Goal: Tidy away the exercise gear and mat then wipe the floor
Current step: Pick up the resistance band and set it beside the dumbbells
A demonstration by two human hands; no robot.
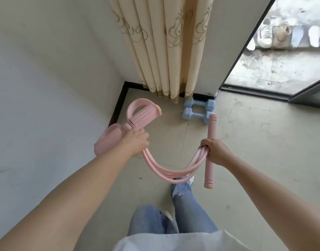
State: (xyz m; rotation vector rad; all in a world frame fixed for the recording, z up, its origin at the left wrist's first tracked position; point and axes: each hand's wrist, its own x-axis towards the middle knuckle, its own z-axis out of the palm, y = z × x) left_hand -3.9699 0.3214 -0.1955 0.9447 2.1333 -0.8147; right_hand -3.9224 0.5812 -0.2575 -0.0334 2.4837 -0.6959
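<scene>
left hand (pixel 135 142) grips the pink foam pedal puller's (pixel 137 116) foot-loop end, fingers curled tight. right hand (pixel 216 151) clasps its handle bar (pixel 211 142) and tubes (pixel 166 171).

Head view, single wide-angle camera: worn on the person's head, facing forward and steeply down. Near field: both forearms, left hand (pixel 137 142) and right hand (pixel 216 152), at arm's reach. Beyond: floor (pixel 246 142), room corner, curtain (pixel 166 48). Edges bowed by the lens.
</scene>
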